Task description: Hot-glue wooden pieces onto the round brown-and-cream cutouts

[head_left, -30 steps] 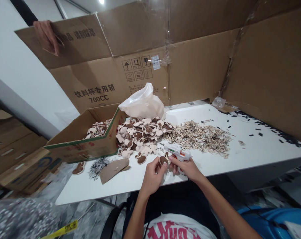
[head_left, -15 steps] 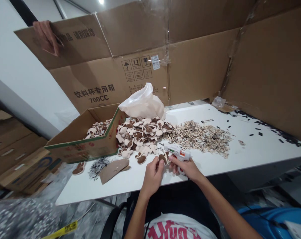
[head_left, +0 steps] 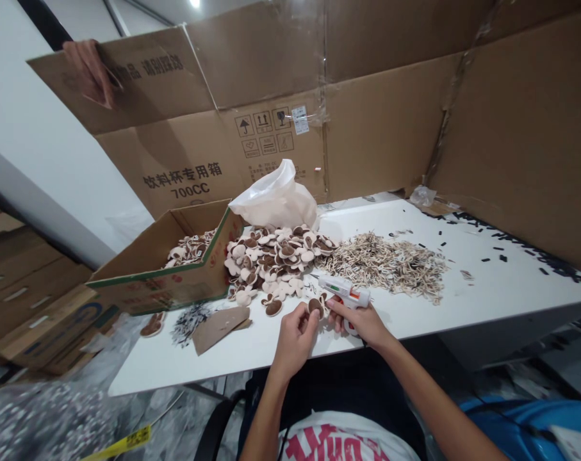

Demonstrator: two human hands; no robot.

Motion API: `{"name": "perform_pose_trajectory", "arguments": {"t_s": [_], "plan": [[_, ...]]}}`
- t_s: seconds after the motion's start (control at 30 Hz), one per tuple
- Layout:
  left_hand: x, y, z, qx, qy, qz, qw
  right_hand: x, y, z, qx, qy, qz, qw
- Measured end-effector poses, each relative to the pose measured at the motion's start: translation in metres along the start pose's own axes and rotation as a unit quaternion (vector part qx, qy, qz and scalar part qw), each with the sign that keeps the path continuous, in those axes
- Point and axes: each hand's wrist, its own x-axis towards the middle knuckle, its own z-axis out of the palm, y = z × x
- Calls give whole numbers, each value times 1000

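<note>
Pinched between the fingers of my left hand (head_left: 294,333) is a brown and cream felt rabbit-shaped piece (head_left: 315,308), held just over the table's front edge. My right hand (head_left: 357,319) is closed round a white hot glue gun (head_left: 343,289), whose nozzle points left toward the pile. Its fingertips come close to the felt piece's right side; whether they touch it I cannot tell. Behind my hands lies a heap of similar felt pieces (head_left: 275,256), and one loose felt rabbit (head_left: 273,306) sits left of the held one.
A pile of thin cream strips (head_left: 391,262) spreads to the right. At left stand an open cardboard box (head_left: 160,288), grey scraps (head_left: 189,323) and a cardboard piece (head_left: 220,328). A white bag (head_left: 280,198) sits behind. Cardboard walls (head_left: 381,128) enclose the table; another person's hand (head_left: 92,72) rests on top.
The felt piece has turned slightly and shifted a little to the right in my left hand. The glue gun has moved marginally right. Everything else stays as it was.
</note>
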Motion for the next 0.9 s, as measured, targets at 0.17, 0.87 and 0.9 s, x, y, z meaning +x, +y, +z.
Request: {"name": "perform_pose_trajectory", "arguments": {"t_s": [0.17,0.87,0.9], "plan": [[-1,2,0,-12,-12,11,1000,-1,-5,1,16,10,-4,1000],[0,-3,2,11,21,-10,1000,0,3,-3,-7,-8,-12,1000],[0,-3,2,8,20,-14,1000,0,3,-3,-9,-7,-14,1000]]}}
